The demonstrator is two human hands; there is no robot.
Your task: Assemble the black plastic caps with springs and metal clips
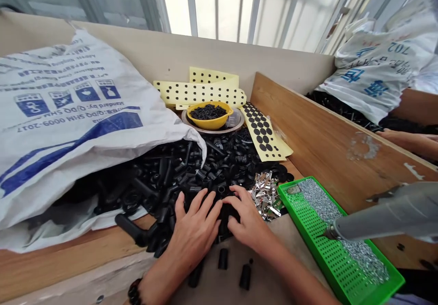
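Note:
My left hand (195,225), with a dark beaded bracelet on its wrist, lies palm down with its fingers spread on a heap of black plastic parts (208,173). Beside it, my right hand (249,220) reaches into the same heap, fingers bent and apart; I see nothing gripped in it. The two hands nearly touch at the fingertips, and dark parts show between them. Nearer to me, a short black tube (223,259) and another black piece (245,276) lie on the tabletop. Small shiny metal clips (266,195) are piled just beyond my right hand.
A white sack (68,113) spills black parts at left. Behind the heap sit a yellow bowl (210,122) of small black pieces and yellow sticker sheets (201,93). At right are a green tray (301,232) of screws, a power screwdriver (383,211), a wooden divider (308,118) and another person's arm (410,142).

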